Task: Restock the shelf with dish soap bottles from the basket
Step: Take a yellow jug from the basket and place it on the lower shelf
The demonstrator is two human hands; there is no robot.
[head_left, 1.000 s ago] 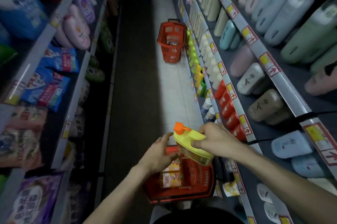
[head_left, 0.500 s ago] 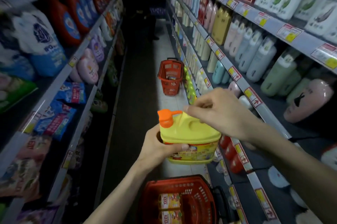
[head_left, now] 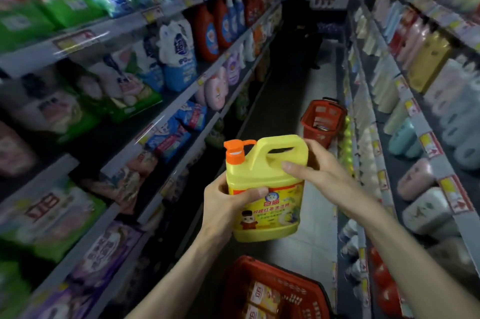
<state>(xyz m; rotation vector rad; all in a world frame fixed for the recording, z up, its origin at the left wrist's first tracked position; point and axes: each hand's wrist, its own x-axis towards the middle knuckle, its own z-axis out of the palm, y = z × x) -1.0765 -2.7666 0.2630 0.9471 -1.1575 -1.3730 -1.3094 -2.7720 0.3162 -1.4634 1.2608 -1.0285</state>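
1. A yellow plastic dish soap jug with an orange pump cap (head_left: 259,170) is held upright in mid-air, above the red plastic shopping basket (head_left: 233,287) on the aisle floor.
2. The left hand (head_left: 220,204) grips the jug's lower left side, thumb curled across the label.
3. The right hand (head_left: 324,176) clasps its upper right shoulder beside the handle, fingers (head_left: 315,147) wrapped behind.
4. More labelled bottles (head_left: 262,295) lie in the basket.

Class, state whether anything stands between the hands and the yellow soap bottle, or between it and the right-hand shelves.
Nothing visible does. The left hand grips the bottle at its side and the right hand holds its handle end. Only open air separates it from the right-hand shelves.
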